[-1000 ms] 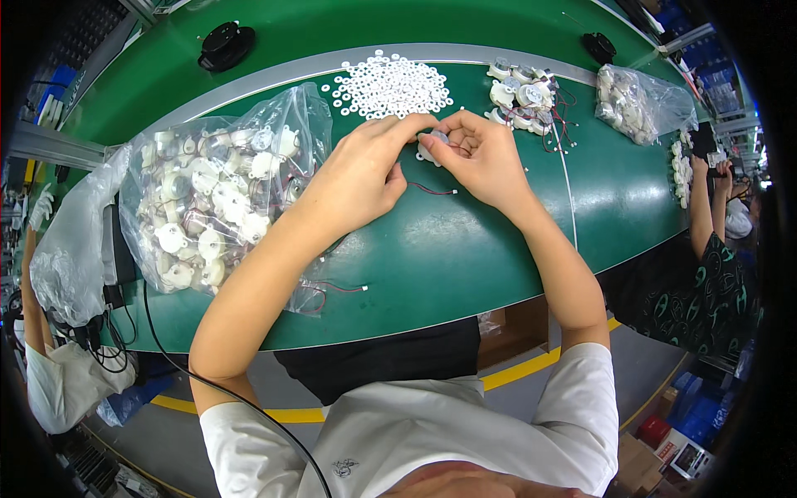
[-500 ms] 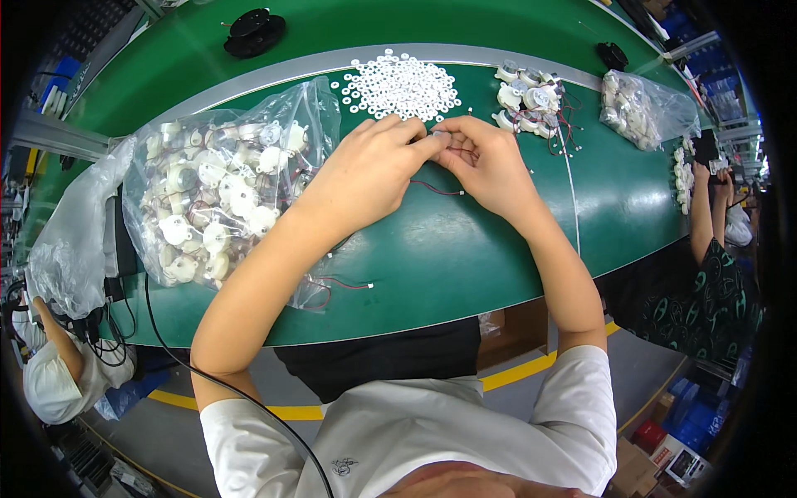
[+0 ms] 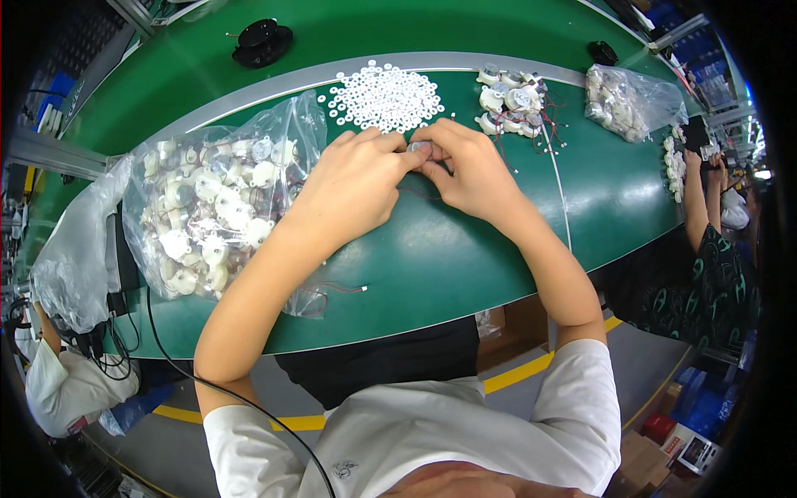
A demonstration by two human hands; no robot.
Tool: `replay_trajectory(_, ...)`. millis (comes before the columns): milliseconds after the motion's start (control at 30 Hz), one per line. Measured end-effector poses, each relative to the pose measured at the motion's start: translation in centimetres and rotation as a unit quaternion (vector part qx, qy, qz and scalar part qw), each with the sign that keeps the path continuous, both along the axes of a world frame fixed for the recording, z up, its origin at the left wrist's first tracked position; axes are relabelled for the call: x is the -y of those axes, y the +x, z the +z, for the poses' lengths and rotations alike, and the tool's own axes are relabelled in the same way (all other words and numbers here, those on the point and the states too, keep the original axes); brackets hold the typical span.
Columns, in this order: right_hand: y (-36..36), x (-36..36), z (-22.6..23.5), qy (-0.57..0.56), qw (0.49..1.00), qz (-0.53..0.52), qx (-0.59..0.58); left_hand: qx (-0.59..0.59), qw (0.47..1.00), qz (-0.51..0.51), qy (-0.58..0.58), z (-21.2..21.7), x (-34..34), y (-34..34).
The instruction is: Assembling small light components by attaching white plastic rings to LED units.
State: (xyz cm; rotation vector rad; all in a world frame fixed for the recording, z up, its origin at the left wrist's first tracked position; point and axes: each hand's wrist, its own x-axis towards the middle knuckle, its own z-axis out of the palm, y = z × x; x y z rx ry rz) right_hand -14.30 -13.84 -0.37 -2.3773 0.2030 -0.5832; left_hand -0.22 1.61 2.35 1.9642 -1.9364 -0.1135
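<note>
My left hand (image 3: 353,184) and my right hand (image 3: 471,173) meet over the green table, just below a heap of small white ring washers (image 3: 383,98). Fingertips of both hands close on a small motor with a silvery round part (image 3: 420,147), mostly hidden by the fingers. A thin dark red wire (image 3: 422,196) trails beneath them. Beside my left forearm lies a large clear plastic bag (image 3: 217,217) full of white motors with wires. Past my right hand sits a loose cluster of similar white motors (image 3: 513,101) with red and black leads.
A smaller bag of white parts (image 3: 624,104) lies at the far right, near a co-worker's arms (image 3: 704,195). Round black devices (image 3: 262,43) rest on the raised back strip. A black cable (image 3: 178,358) crosses my left arm. A loose connector wire (image 3: 344,289) lies near the front edge.
The view has shifted slightly, so the table items sit a little further left. Both hands remain together, with the right fingers drawn more tightly around the small motor.
</note>
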Motion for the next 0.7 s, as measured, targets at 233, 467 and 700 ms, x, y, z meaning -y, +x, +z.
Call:
replay_trajectory(233, -0.6, 3.0, 0.6, -0.026, 0.996, -0.072, 0.049, 0.026, 0.995, 0.068, 0.073, 3.6, -3.2, 0.8)
replay_trajectory(467, -2.2, 8.2, 2.2, -0.212, 0.941, -0.198, 0.178, 0.014, 0.986, 0.073, 0.151, 3.5, -3.9, 1.1)
replay_trajectory(700, -5.8, 13.0, 2.5, -0.025, 0.946, -0.322, 0.029, 0.011, 0.992, 0.025, 0.121, 2.6, -3.2, 0.7)
